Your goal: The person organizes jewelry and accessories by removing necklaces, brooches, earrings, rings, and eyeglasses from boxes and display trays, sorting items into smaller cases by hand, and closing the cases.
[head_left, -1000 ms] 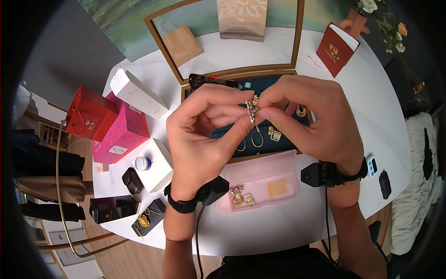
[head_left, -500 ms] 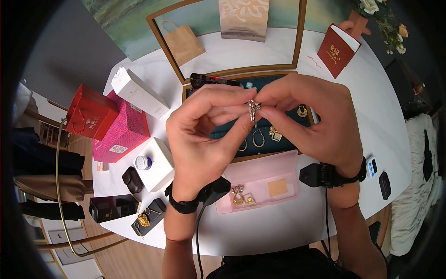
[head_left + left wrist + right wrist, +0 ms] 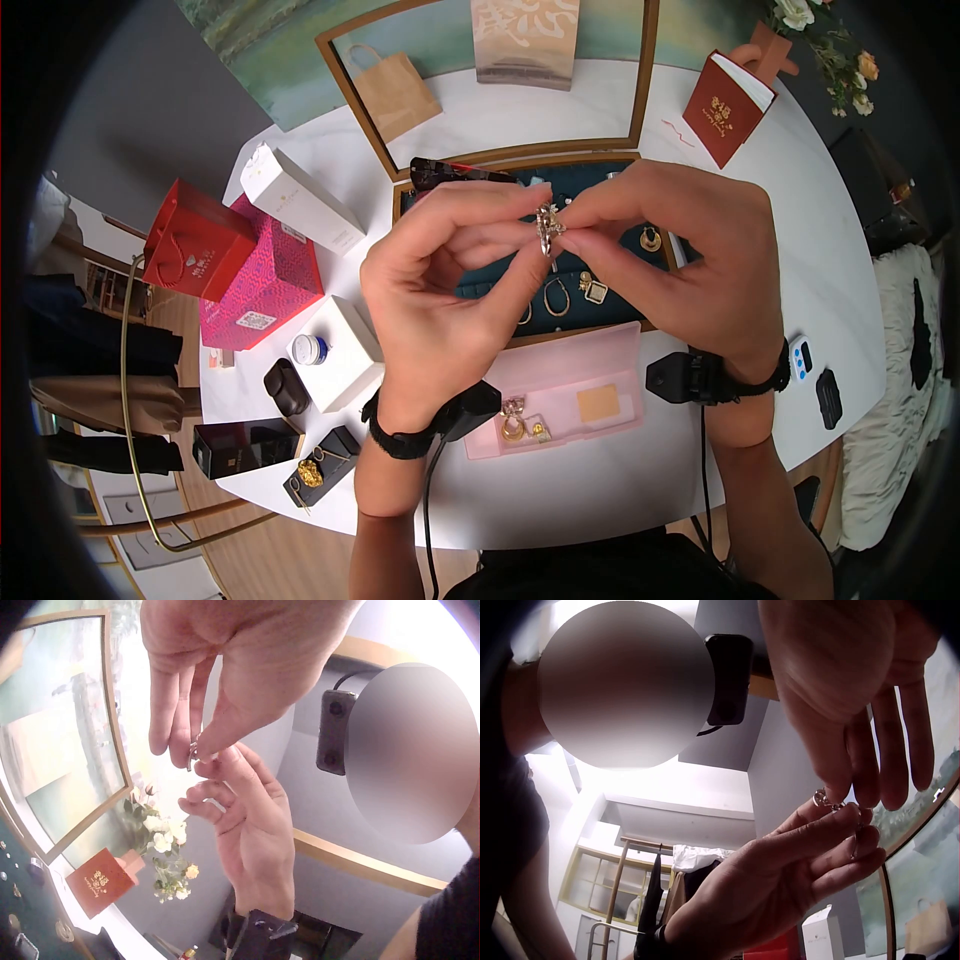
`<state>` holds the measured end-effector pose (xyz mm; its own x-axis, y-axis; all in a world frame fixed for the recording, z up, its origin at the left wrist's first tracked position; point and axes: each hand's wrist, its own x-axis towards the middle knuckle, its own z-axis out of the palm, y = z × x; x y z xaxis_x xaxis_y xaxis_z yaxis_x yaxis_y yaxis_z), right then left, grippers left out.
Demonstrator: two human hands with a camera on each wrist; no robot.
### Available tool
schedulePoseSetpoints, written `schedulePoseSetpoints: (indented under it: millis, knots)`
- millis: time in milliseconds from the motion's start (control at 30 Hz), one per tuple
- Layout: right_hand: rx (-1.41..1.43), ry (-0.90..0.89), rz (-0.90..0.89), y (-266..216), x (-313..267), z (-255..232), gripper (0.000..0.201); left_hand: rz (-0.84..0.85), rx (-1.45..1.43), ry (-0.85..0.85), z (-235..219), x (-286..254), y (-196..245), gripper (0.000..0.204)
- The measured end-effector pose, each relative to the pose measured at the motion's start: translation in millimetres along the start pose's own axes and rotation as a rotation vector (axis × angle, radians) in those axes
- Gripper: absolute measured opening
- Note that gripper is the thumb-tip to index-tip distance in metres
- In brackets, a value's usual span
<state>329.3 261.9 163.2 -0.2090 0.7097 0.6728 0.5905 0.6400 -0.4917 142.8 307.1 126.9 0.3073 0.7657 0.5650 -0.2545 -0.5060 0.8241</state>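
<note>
left hand (image 3: 425,295): thumb and fingertips pinch one side of a small, silver-toned, ornate metallic jewellery piece (image 3: 546,230)
right hand (image 3: 700,260): thumb and forefinger pinch the other side of the same piece, so that the fingertips of both hands nearly meet
silver piece: held in the air between the two hands, with a dark green, fabric-lined, wooden-framed jewellery box (image 3: 580,320) beyond and below it
hidden part: fingertips cover much of the piece, and whether it has a clasp or a post cannot be told
weight and feel: probably very light, stiff and smooth, easy to let slip from dry or oily fingertips
fragility: thin parts and any set stones would likely bend or loosen under a hard squeeze or twist
where to hold: the thicker outer edges look safest, one fingertip pair on each side, with light pressure and nothing pushed against fine points
lined box: bears a slim, oval metal hoop earring (image 3: 556,297) and, just beside it, a gold-rimmed square drop earring (image 3: 593,290)
pink case: a pale pink, rectangular plastic case (image 3: 590,358) stands on the white, smooth surface (image 3: 600,490), nearer the person than the box
</note>
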Motion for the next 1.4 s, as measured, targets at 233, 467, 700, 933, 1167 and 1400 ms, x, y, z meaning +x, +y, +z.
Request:
schedulePoseSetpoints:
  millis: [233, 467, 700, 933, 1167, 1400]
  knots:
    - [0.102, -0.020, -0.023, 8.2, 0.7, -3.2, 0.013, 0.009, -0.012, -0.044, -1.3, 0.0, -0.1, 0.029]
    - [0.180, -0.091, 0.004, 10.9, 1.5, -11.8, 0.012, -0.025, 0.041, -0.121, -0.8, -0.2, 3.1, 0.031]
    - [0.181, -0.046, 0.110, 9.2, 2.7, -5.8, 0.026, -0.055, 0.128, -0.139, 0.4, -0.4, 4.2, 0.033]
    - [0.256, -0.131, 0.223, 6.5, 0.6, -4.3, 0.029, -0.015, 0.254, -0.171, -2.5, -2.1, 4.4, 0.031]
    - [0.225, -0.071, 0.080, 12.0, 2.1, -5.8, 0.049, -0.361, -0.411, -0.069, 4.0, 0.6, -4.8, 0.035]
    - [0.069, -0.093, 0.000, 11.9, 1.1, -4.7, 0.050, -0.454, -0.536, -0.041, -1.3, 3.5, -4.5, 0.033]
